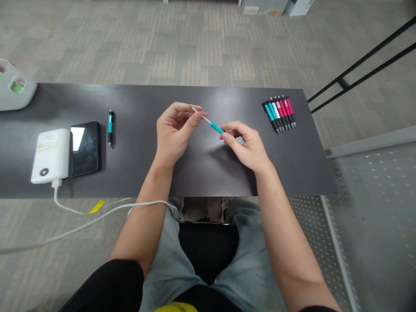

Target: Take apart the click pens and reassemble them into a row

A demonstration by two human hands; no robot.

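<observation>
Over the middle of the table, my left hand [175, 132] pinches a thin white pen refill [206, 118] between thumb and fingers. The refill's lower end meets a teal pen barrel [216, 127]; how far it sits inside, I cannot tell. My right hand [245, 143] is closed on the barrel's other end, and its fingertips hide part of it. Both pieces lie in one slanting line, held above the table. To the left of my hands, a whole teal and black pen [110, 128] lies on the table.
The dark table [139, 169] carries a row of several teal, white and pink pens [280, 113] at right. At left are a black phone [85, 149], a white power bank [50, 156] and a white jug [14, 89]. A white cable [107, 219] passes by my left forearm.
</observation>
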